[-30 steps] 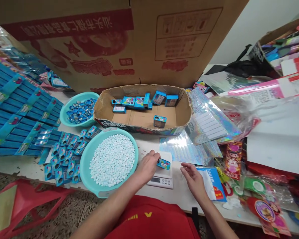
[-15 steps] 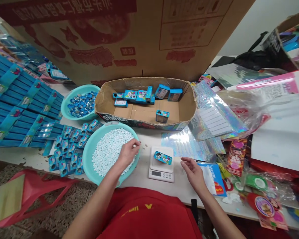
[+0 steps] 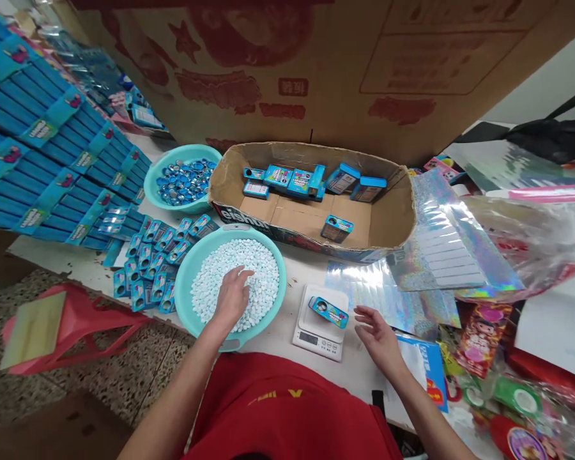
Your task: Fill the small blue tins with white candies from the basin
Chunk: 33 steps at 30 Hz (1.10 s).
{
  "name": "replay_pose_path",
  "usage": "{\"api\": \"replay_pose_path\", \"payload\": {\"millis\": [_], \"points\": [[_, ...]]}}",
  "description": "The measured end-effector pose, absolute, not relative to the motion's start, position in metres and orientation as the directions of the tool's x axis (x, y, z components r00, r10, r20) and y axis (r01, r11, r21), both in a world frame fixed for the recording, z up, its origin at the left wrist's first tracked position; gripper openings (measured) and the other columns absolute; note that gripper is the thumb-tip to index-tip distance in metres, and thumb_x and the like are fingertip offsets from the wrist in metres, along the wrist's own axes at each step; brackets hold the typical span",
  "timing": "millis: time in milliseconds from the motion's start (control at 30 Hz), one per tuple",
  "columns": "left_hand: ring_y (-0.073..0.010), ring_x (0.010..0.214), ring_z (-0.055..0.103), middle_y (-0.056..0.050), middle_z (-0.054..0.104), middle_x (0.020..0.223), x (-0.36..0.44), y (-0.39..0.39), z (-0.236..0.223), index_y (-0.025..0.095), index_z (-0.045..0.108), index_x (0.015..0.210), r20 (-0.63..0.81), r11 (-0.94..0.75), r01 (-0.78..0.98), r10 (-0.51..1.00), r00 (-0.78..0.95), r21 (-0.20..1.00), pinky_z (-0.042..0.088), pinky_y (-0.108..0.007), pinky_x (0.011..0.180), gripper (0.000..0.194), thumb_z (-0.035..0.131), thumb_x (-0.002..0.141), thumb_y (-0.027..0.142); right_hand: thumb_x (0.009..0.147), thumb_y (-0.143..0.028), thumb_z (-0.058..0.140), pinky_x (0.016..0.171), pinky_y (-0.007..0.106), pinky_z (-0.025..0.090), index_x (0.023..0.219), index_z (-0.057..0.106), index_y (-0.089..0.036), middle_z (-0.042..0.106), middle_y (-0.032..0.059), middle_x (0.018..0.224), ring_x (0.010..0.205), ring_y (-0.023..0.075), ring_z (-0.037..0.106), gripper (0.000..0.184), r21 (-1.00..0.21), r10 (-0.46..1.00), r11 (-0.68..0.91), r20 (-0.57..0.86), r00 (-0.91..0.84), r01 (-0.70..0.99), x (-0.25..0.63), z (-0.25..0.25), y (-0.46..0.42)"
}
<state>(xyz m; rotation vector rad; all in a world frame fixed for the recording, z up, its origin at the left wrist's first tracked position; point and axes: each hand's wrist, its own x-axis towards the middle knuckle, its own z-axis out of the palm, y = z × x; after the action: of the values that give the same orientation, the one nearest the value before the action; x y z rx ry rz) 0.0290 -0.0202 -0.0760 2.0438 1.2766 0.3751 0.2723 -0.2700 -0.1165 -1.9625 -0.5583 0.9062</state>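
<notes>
Box (image 3: 333, 314) on scale (image 3: 316, 345) (basin (image 3: 184, 287) left)

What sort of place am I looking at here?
Most likely a small packing workshop: a turquoise basin of white pellets, a digital scale with a small blue box on it, and clustered blue boxes share one worktop.

Tablet bowl (image 3: 184, 281): smooth turquoise plastic, soft sheen
White tablets (image 3: 264, 281): matt, chalky-looking
Cap bowl (image 3: 151, 186): smooth turquoise plastic
Caps (image 3: 184, 182): shiny, metallic-looking
Small blue box (image 3: 334, 314): smooth printed surface, slightly glossy; card or metal, cannot tell
Scale (image 3: 329, 347): smooth white plastic
Open carton (image 3: 287, 218): matt brown cardboard, rough upper edge
Large box (image 3: 345, 121): matt cardboard, printed
Iridescent sheets (image 3: 354, 278): glossy film
Tabletop (image 3: 278, 335): pale, worn surface
Stool (image 3: 89, 316): red plastic
Shirt (image 3: 311, 425): matt red cloth
Floor (image 3: 133, 383): speckled, stone-like
</notes>
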Motion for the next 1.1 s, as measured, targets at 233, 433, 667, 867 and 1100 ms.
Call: {"api": "replay_pose_path", "payload": {"millis": [233, 433, 667, 867, 1100], "points": [[-0.0252, 0.109, 0.049, -0.012, 0.056, 0.116, 0.06, -0.048, -0.072, 0.018, 0.056, 0.113, -0.271, -0.519, 0.768, 0.731, 0.627, 0.375, 0.04, -0.039, 0.092, 0.036, 0.038, 0.083, 0.007, 0.063, -0.043, 0.072, 0.087, 0.042, 0.049, 0.126, 0.045, -0.025, 0.05, 0.0092, 0.125, 0.114, 0.0271, 0.05, 0.071, -0.835, 0.834, -0.443, -0.251, 0.491, 0.326, 0.255, -0.115, -0.262], [-0.0232, 0.092, 0.058, -0.011, 0.061, 0.1, 0.06, -0.035, -0.065, 0.015, 0.061, 0.099, -0.482, -0.382, 0.904, 0.765, 0.427, 0.193, 0.043, -0.033, 0.077, 0.021, 0.044, 0.085, 0.014, 0.072, -0.053, 0.062, 0.082, 0.037, 0.051, 0.096, 0.063, -0.021, 0.065, 0.0059, 0.095, 0.089, 0.0239, 0.063, 0.04, -0.836, 0.841, -0.367, -0.11, 0.53, 0.408, 0.25, -0.113, -0.251], [-0.0224, 0.1, 0.054, -0.006, 0.064, 0.1, 0.018, -0.019, -0.051, 0.02, 0.067, 0.092, -0.328, -0.258, 0.908, 0.871, 0.367, 0.33, 0.041, -0.033, 0.086, 0.018, 0.051, 0.084, 0.017, 0.073, -0.056, 0.062, 0.039, 0.023, 0.043, 0.09, 0.064, -0.021, 0.065, 0.0048, 0.084, 0.071, 0.0217, 0.064, 0.039, -0.815, 0.816, -0.317, 0.026, 0.578, 0.485, 0.251, -0.081, -0.234], [-0.0189, 0.101, 0.053, -0.007, 0.061, 0.104, 0.036, -0.046, -0.002, 0.021, 0.065, 0.101, 0.173, -0.476, 0.396, 0.783, 0.598, 0.785, 0.043, -0.034, 0.09, 0.021, 0.048, 0.089, 0.026, 0.081, -0.041, 0.063, 0.07, 0.029, 0.053, 0.097, 0.063, -0.022, 0.066, 0.0055, 0.093, 0.083, 0.0216, 0.064, 0.024, -0.817, 0.911, -0.013, 0.228, 0.344, 0.577, 0.224, -0.03, -0.168], [-0.02, 0.121, 0.043, -0.007, 0.048, 0.133, 0.029, -0.043, 0.024, 0.024, 0.042, 0.133, 0.015, -0.484, 0.391, 0.643, 0.766, 0.783, 0.036, -0.036, 0.103, 0.051, 0.055, 0.084, 0.022, 0.082, -0.036, 0.063, 0.073, 0.03, 0.053, 0.1, 0.062, -0.023, 0.066, 0.0053, 0.092, 0.084, 0.0204, 0.064, 0.022, -0.832, 0.947, 0.12, 0.259, 0.189, 0.541, 0.198, -0.025, -0.129]]}}
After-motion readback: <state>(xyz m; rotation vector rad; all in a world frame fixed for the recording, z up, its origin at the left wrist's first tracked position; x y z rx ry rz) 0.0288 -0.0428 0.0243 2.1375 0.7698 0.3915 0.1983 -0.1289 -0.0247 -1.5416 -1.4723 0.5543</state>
